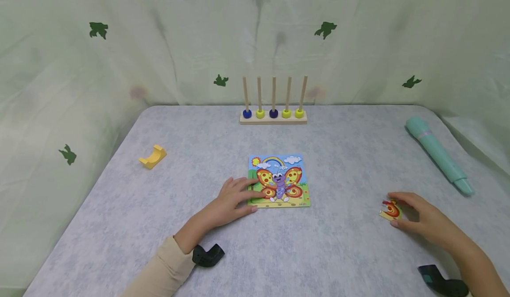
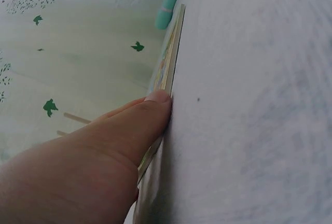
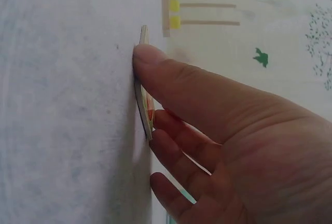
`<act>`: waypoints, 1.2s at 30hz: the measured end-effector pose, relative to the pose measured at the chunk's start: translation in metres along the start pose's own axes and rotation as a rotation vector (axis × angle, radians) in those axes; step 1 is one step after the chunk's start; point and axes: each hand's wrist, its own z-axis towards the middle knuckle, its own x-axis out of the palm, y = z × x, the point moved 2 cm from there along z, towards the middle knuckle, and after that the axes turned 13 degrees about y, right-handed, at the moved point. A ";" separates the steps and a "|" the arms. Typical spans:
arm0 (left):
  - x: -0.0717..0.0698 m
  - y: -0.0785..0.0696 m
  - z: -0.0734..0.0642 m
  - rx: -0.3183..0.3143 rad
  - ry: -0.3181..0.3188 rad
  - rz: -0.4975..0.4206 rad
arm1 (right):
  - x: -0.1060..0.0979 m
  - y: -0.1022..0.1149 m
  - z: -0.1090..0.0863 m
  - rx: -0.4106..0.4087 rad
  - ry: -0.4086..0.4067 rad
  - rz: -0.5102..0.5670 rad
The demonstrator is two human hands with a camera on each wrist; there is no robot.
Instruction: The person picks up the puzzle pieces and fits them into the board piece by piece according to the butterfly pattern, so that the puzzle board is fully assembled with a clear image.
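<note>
A square butterfly picture puzzle [image 1: 280,182] lies flat near the middle of the table. My left hand [image 1: 233,202] rests at its left side, fingers stretched out over the picture and thumb against the near left corner. In the left wrist view the thumb touches the puzzle's edge [image 2: 175,42]. Off to the right, my right hand [image 1: 428,219] pinches a loose puzzle piece [image 1: 392,210] with a red and orange spiral, between thumb and fingers. The right wrist view shows this thin piece [image 3: 147,102] nearly edge-on, close to the tabletop.
At the back stands a wooden peg rack [image 1: 273,120] with blue and yellow beads on upright pegs. A yellow curved block [image 1: 153,157] lies at left. A folded teal umbrella [image 1: 440,155] lies along the right side. The grey table [image 1: 191,133] meets a pale curtain [image 1: 199,36] behind.
</note>
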 end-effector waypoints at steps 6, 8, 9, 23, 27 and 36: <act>0.001 0.001 0.000 -0.002 0.005 0.001 | 0.001 0.004 -0.001 -0.011 -0.020 -0.021; 0.001 0.000 0.000 -0.001 0.005 0.002 | 0.002 0.007 0.000 -0.004 -0.025 -0.033; 0.001 0.000 0.000 -0.001 0.005 0.002 | 0.002 0.008 0.001 -0.012 -0.030 -0.034; -0.001 -0.001 0.001 -0.002 0.004 0.012 | -0.001 0.066 0.012 -0.372 -0.221 -0.168; -0.001 0.000 0.000 -0.004 0.006 0.012 | 0.003 0.088 0.028 -0.443 -0.179 -0.142; 0.000 0.000 0.001 0.006 -0.002 0.015 | 0.028 0.128 0.076 -0.502 -0.023 -0.082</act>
